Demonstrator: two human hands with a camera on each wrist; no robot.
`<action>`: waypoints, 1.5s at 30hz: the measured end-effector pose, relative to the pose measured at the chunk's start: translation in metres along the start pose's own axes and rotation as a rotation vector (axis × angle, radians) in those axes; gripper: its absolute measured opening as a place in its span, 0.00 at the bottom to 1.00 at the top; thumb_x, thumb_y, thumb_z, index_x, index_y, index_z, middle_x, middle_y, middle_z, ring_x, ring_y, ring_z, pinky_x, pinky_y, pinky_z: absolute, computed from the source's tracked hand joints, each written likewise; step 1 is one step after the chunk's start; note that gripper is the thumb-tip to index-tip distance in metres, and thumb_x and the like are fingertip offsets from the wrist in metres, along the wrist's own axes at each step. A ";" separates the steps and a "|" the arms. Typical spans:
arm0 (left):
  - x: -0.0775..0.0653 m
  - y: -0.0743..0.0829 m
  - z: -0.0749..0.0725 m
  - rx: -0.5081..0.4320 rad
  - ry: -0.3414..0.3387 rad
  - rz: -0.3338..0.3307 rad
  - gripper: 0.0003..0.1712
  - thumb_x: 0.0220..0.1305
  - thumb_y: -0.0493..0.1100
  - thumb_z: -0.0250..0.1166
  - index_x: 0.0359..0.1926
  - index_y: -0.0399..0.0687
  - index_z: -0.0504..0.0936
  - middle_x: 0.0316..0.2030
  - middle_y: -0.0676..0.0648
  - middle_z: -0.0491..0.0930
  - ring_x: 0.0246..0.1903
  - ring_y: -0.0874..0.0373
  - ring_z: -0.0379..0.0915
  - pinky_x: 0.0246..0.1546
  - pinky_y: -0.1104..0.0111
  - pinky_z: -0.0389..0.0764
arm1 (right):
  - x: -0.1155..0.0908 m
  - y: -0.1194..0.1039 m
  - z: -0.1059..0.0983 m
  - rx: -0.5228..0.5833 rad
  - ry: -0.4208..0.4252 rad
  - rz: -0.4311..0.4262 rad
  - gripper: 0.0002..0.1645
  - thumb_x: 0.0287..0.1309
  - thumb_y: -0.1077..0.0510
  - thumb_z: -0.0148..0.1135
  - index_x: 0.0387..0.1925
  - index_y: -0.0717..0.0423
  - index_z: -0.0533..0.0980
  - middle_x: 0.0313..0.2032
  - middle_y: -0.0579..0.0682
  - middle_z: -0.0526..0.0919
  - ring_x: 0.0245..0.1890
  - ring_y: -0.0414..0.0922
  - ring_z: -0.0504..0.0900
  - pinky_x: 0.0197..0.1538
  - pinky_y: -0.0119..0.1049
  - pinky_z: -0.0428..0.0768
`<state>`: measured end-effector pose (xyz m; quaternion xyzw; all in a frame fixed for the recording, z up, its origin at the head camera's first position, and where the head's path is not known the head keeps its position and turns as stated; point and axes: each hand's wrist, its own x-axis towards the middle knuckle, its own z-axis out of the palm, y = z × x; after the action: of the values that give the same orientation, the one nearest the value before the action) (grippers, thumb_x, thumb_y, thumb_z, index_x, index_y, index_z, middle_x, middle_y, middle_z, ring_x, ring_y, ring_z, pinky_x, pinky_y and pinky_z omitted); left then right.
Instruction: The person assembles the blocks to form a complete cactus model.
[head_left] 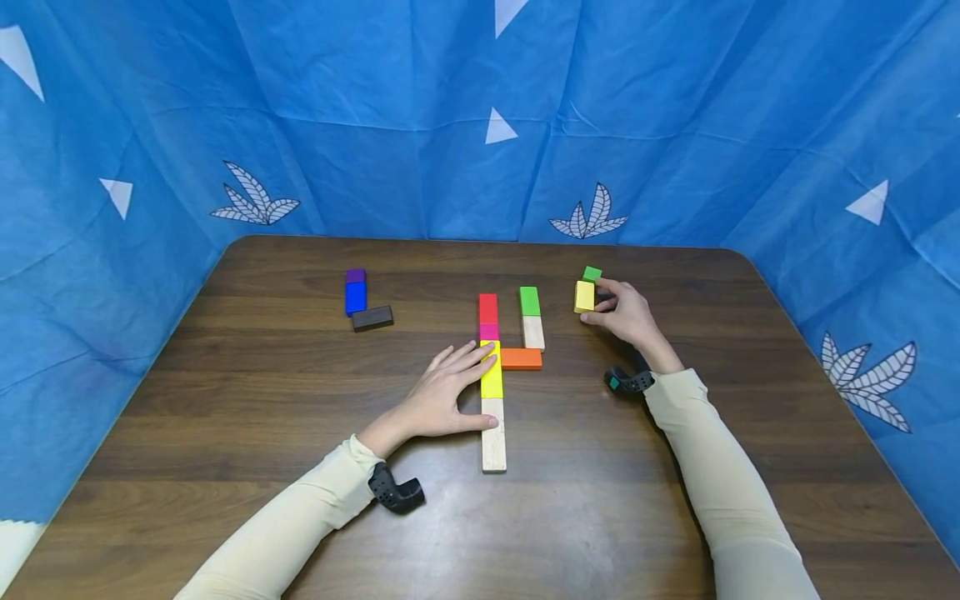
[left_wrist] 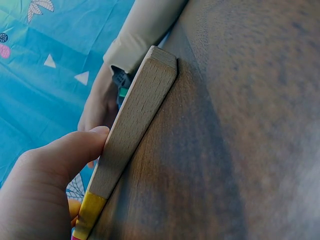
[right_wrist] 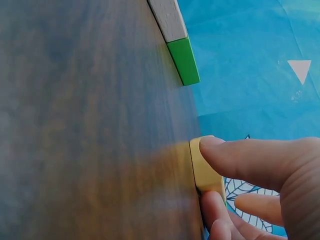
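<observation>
My left hand (head_left: 442, 392) lies spread over a column of blocks, fingers fairly straight. Its fingertips touch the long yellow block (head_left: 491, 383), and the thumb rests on the plain wooden block (head_left: 493, 446) nearest me. Farther up that column are a pink block (head_left: 489, 332) and a red block (head_left: 488, 308). Over at the right, my right hand (head_left: 628, 315) pinches a small yellow block (head_left: 584, 297) between thumb and fingers, also visible in the right wrist view. Just behind it sits a small green block (head_left: 592, 273), partly hidden.
An orange block (head_left: 522, 359) juts right from the column. Above it, a pale wooden block (head_left: 533, 332) meets a green block (head_left: 528, 301). To the left lie purple (head_left: 356, 276), blue (head_left: 356, 297) and black (head_left: 372, 318) blocks. Blue cloth (head_left: 450, 167) hangs behind the table (head_left: 225, 417).
</observation>
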<state>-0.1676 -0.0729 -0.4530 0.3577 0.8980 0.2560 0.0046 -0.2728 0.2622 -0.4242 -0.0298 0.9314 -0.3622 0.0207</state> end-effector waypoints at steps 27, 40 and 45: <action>0.001 -0.003 0.000 0.013 0.007 0.009 0.52 0.53 0.67 0.66 0.73 0.47 0.63 0.75 0.47 0.57 0.75 0.45 0.47 0.74 0.45 0.46 | 0.008 0.008 0.001 0.076 -0.039 0.025 0.39 0.60 0.59 0.65 0.70 0.60 0.63 0.47 0.62 0.78 0.45 0.53 0.78 0.36 0.31 0.73; 0.000 -0.003 0.003 0.016 0.018 0.012 0.52 0.53 0.67 0.66 0.73 0.47 0.63 0.75 0.47 0.57 0.75 0.45 0.47 0.73 0.45 0.47 | 0.012 -0.006 -0.006 0.123 0.026 0.011 0.38 0.59 0.58 0.67 0.68 0.61 0.65 0.44 0.62 0.81 0.42 0.49 0.78 0.33 0.26 0.72; 0.000 -0.002 0.003 0.011 0.021 0.011 0.52 0.53 0.67 0.66 0.73 0.47 0.63 0.75 0.47 0.57 0.75 0.45 0.47 0.73 0.44 0.47 | 0.023 -0.027 -0.007 0.155 0.047 -0.024 0.37 0.58 0.59 0.67 0.68 0.59 0.66 0.48 0.62 0.80 0.42 0.48 0.79 0.37 0.24 0.74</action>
<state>-0.1686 -0.0725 -0.4568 0.3601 0.8974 0.2549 -0.0083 -0.2953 0.2457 -0.4011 -0.0310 0.9004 -0.4340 -0.0031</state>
